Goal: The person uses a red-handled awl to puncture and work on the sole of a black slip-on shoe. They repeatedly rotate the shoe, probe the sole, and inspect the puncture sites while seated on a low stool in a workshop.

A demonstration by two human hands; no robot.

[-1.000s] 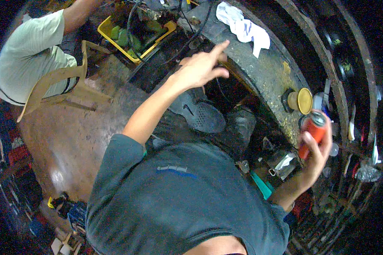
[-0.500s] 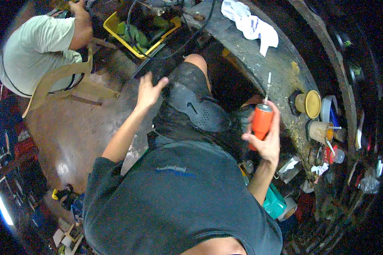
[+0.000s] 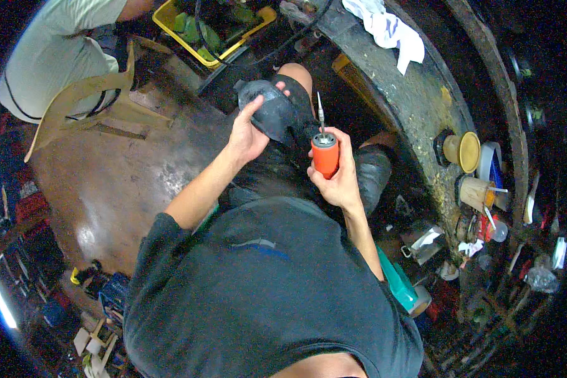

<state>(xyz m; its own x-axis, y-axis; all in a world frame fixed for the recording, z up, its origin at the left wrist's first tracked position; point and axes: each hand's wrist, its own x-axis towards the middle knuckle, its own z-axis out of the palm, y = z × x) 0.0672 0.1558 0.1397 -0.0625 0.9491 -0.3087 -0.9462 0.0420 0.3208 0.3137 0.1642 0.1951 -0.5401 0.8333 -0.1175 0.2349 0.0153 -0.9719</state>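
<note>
My left hand (image 3: 249, 132) is closed on a dark grey, sole-shaped piece (image 3: 274, 113), with my thumb across its face and fingertips at its right. It is raised over my left thigh. To the right of it, my right hand (image 3: 341, 179) grips an orange cylindrical hand tool (image 3: 325, 160) upright, its slim metal bit (image 3: 320, 107) pointing away from me, a short distance from the piece.
A co-worker (image 3: 57, 75) sits at upper left on a beige plastic chair (image 3: 50, 126). A yellow crate (image 3: 208, 58) with green items and dangling cables is ahead. The curved bench (image 3: 416, 101) on my right holds a white cloth (image 3: 390, 34), a yellow-rimmed pot (image 3: 466, 152) and several containers.
My left hand came down from reaching forward and lifted the grey piece from my lap. My right hand brought the orange tool inward to the left, beside that piece.
</note>
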